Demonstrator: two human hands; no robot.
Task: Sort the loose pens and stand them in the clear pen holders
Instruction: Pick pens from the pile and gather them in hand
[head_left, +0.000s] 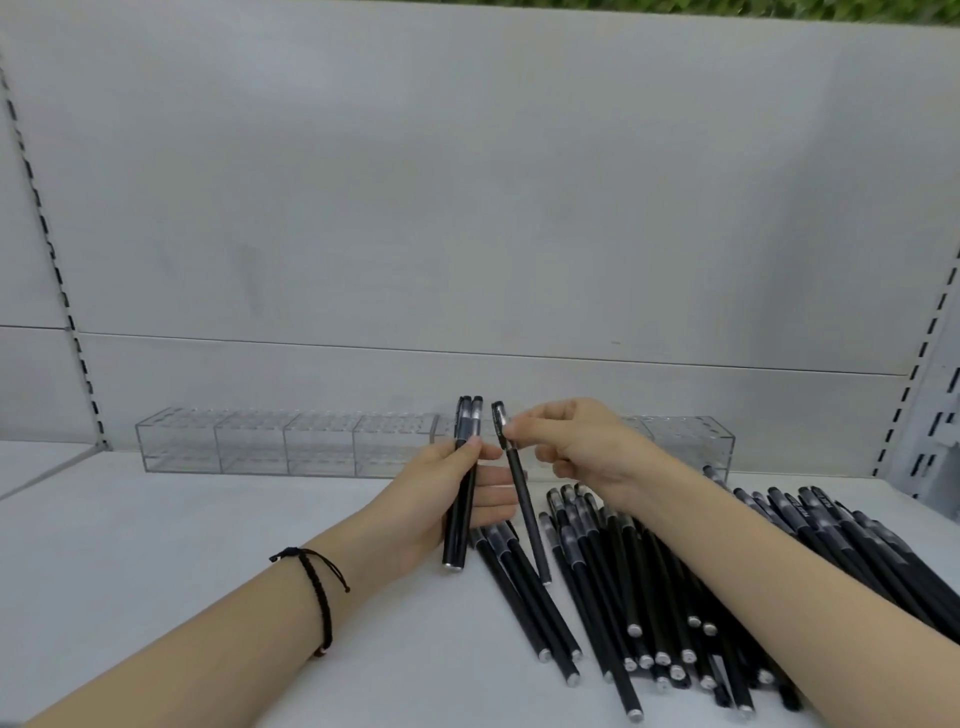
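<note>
The left hand (410, 504) grips a small bundle of black pens (458, 519) upright, caps up, while the right hand (582, 447) pinches a single black pen (528, 519) just below its cap, its barrel hanging down and slightly right, just beside the bundle. The clear pen holders (249, 441) stand in a row along the far edge of the shelf (156, 545), directly beyond both hands, so the held pens' long axes already suit a forward, downward insertion. The pile of loose pens (623, 571) lies near right, closest to the right arm
</note>
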